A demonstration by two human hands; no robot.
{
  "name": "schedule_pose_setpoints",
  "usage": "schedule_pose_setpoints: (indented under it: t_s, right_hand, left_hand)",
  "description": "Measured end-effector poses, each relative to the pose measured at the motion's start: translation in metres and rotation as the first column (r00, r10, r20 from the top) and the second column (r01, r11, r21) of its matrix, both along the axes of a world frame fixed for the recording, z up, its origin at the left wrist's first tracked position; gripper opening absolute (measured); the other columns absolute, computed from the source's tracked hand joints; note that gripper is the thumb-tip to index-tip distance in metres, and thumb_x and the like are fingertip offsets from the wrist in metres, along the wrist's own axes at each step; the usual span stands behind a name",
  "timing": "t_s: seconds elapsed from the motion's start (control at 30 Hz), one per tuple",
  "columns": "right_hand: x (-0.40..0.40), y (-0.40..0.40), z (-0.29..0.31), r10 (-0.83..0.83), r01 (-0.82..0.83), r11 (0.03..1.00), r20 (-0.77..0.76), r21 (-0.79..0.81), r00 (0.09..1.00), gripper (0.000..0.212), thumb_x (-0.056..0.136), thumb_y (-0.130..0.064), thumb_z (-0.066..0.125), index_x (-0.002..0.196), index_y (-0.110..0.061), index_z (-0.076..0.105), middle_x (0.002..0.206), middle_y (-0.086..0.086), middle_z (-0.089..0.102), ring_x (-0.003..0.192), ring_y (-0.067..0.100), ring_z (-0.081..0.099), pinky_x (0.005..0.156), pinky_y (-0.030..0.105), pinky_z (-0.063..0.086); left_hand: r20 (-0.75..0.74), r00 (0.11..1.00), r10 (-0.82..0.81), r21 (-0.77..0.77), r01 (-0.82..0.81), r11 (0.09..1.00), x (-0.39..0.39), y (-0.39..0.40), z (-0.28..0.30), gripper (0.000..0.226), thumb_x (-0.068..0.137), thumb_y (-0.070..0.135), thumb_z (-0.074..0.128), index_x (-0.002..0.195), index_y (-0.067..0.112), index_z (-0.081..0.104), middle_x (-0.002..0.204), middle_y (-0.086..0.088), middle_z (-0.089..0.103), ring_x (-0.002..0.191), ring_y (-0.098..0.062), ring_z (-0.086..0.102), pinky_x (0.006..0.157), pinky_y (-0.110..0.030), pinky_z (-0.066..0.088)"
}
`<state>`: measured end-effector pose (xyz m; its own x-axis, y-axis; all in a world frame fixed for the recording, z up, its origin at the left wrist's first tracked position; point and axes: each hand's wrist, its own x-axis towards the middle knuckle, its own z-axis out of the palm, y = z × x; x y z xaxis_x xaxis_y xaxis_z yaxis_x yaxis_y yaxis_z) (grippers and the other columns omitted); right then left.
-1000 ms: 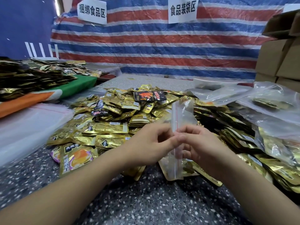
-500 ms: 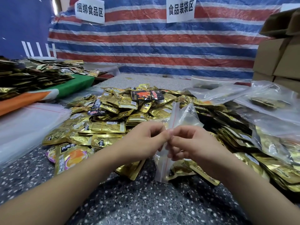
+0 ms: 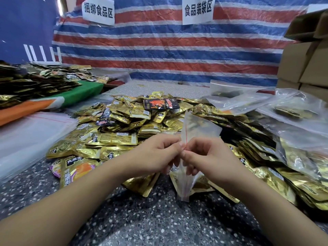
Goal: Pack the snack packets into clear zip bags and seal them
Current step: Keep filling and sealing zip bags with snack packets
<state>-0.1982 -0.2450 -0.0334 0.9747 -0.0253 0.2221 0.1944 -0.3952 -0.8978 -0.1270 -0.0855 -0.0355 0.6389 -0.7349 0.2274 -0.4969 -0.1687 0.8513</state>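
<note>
Pinching crinkly clear zip bag [image 3: 198, 127]

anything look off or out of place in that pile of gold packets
Two dark packets break the gold: a black one with red print on top at the back, another further left. An orange and purple packet lies at the near left edge.

Head view, down over table [image 3: 142, 219]

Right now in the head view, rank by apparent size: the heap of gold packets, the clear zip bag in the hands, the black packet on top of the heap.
1. heap of gold packets, by far the largest.
2. clear zip bag, though it is nearer the camera.
3. black packet, smallest, farther away.
</note>
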Motion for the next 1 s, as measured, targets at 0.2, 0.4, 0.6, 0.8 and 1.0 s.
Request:
schedule_pose_setpoints:
  t_s: [0.2, 0.4, 0.6, 0.8, 1.0]
  right_hand:
    - [0.004, -0.014, 0.007, -0.316, 0.316, 0.930, -0.030, 0.190, 0.948, 0.021, 0.091, -0.010, 0.065, 0.073, -0.002, 0.059, 0.058, 0.005, 0.058, 0.043, 0.006, 0.055, 0.046, 0.024, 0.045]
    - [0.005, -0.024, 0.006, -0.577, 0.566, 0.817, 0.132, 0.112, 0.806, 0.031, 0.084, -0.018, 0.059, 0.068, 0.003, 0.042, 0.058, 0.028, 0.052, 0.035, 0.004, 0.051, 0.045, 0.026, 0.034]
    - [0.006, -0.017, 0.003, -0.510, 0.492, 0.855, 0.092, 0.167, 0.855, 0.022, 0.084, -0.014, 0.056, 0.065, -0.008, 0.046, 0.057, 0.019, 0.054, 0.047, 0.016, 0.067, 0.055, 0.039, 0.048]
    - [0.007, -0.010, 0.001, -0.456, 0.433, 0.880, 0.089, 0.195, 0.886, 0.026, 0.084, -0.011, 0.057, 0.061, -0.012, 0.047, 0.044, 0.001, 0.058, 0.048, 0.016, 0.063, 0.062, 0.042, 0.057]
    - [0.010, -0.009, 0.001, -0.386, 0.350, 0.887, 0.069, 0.301, 0.920, 0.027, 0.089, -0.007, 0.055, 0.064, -0.012, 0.047, 0.047, 0.000, 0.057, 0.057, 0.024, 0.070, 0.060, 0.036, 0.057]
  left_hand:
    - [-0.027, 0.976, 0.215, -0.023, -0.215, 0.976, 0.008, 0.006, 0.012, 0.034, 0.103, 0.019, 0.043, 0.082, -0.004, 0.057, 0.065, -0.005, 0.060, 0.051, -0.015, 0.049, 0.052, -0.030, 0.040]
    - [0.155, 0.891, 0.427, -0.086, -0.418, 0.904, 0.014, 0.008, 0.012, 0.031, 0.097, 0.025, 0.052, 0.074, 0.005, 0.058, 0.062, -0.004, 0.061, 0.050, -0.011, 0.046, 0.053, -0.030, 0.040]
    - [0.534, 0.782, 0.322, -0.267, -0.206, 0.942, -0.004, 0.006, 0.007, 0.021, 0.094, 0.039, 0.056, 0.114, 0.033, 0.050, 0.072, 0.011, 0.056, 0.054, -0.006, 0.050, 0.049, -0.018, 0.042]
    - [0.766, 0.639, 0.067, 0.034, -0.144, 0.989, -0.022, 0.005, 0.005, 0.048, 0.083, 0.068, 0.054, 0.116, 0.034, 0.056, 0.066, 0.013, 0.047, 0.058, -0.003, 0.043, 0.053, -0.021, 0.040]
    - [0.736, 0.667, 0.118, 0.035, -0.212, 0.977, -0.014, 0.003, 0.004, 0.017, 0.096, 0.031, 0.056, 0.088, 0.017, 0.062, 0.075, 0.009, 0.055, 0.068, -0.014, 0.050, 0.062, -0.036, 0.046]
